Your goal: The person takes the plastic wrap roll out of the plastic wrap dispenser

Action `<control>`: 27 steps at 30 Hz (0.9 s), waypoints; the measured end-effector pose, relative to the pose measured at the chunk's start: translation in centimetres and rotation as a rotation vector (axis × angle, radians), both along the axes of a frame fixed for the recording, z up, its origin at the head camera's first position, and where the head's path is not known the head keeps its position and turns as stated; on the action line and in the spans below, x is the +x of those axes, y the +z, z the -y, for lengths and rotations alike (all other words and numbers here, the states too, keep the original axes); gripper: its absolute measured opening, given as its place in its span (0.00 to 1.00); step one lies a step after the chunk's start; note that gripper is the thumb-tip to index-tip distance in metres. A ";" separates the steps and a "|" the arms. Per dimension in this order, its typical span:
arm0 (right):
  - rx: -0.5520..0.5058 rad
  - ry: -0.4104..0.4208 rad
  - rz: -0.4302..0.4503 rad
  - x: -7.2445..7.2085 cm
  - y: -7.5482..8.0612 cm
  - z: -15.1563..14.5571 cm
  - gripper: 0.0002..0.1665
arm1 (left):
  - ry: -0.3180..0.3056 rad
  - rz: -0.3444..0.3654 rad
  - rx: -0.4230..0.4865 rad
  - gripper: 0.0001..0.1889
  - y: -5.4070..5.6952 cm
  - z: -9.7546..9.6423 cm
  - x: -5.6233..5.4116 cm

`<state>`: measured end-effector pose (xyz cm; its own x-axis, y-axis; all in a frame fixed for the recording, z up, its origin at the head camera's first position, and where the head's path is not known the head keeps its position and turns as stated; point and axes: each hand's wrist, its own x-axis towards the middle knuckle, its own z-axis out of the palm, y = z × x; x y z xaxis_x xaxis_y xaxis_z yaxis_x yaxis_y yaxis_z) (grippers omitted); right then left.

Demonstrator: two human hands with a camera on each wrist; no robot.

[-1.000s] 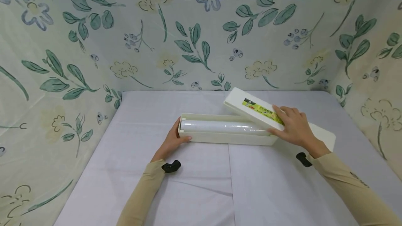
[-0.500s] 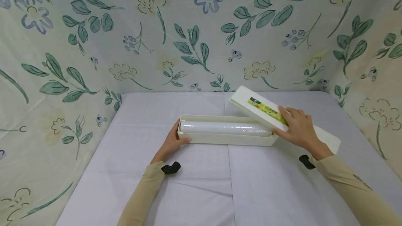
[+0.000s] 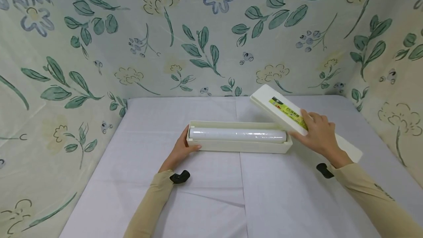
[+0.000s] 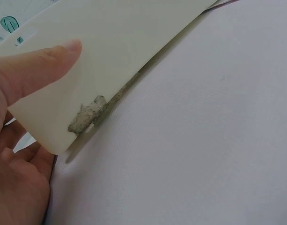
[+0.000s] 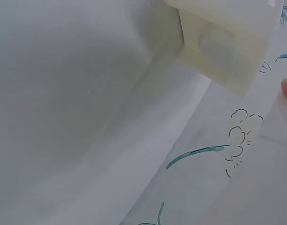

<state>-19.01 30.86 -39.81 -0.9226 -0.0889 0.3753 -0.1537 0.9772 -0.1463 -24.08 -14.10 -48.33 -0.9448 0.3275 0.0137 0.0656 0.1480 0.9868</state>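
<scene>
A long white box [image 3: 238,147] of plastic wrap lies on the table, its top uncovered and a shiny roll of plastic wrap [image 3: 238,134] lying inside. At the box's left end my left hand [image 3: 178,150] grips it, thumb on the front wall and fingers round the end. In the left wrist view the thumb [image 4: 40,70] lies against the box wall [image 4: 110,51], which has a grey, rough patch low down. My right hand [image 3: 318,135] holds the white lid [image 3: 267,96] by its middle, slanted beyond the box's right end; a yellow-green label shows on its top.
A white cloth [image 3: 205,194] with creases and a seam covers the table. Floral fabric [image 3: 205,39] hangs as walls at the back and both sides. Black wrist devices, such as the left one [image 3: 180,176], sit at both cuffs.
The lid has moved right with my right hand, sliding off the box's right end and uncovering the full roll. My left hand and the box have stayed in place.
</scene>
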 end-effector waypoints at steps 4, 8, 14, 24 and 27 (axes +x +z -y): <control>-0.011 -0.034 0.012 -0.1 -0.1 -0.4 0.53 | 0.008 -0.007 -0.013 0.52 -0.3 0.0 -0.2; -0.032 -0.066 0.022 -0.1 0.0 -0.7 0.53 | 0.005 -0.003 -0.024 0.52 -0.1 0.0 -0.1; -0.047 -0.120 0.043 -0.1 0.1 -0.9 0.54 | -0.020 0.033 0.006 0.52 1.1 0.0 0.5; -0.063 -0.172 0.050 0.1 0.2 -1.4 0.54 | -0.036 0.032 -0.003 0.52 2.4 -0.1 1.2; -0.056 -0.193 0.047 0.1 0.2 -1.5 0.53 | -0.039 0.028 -0.008 0.52 2.4 -0.1 1.2</control>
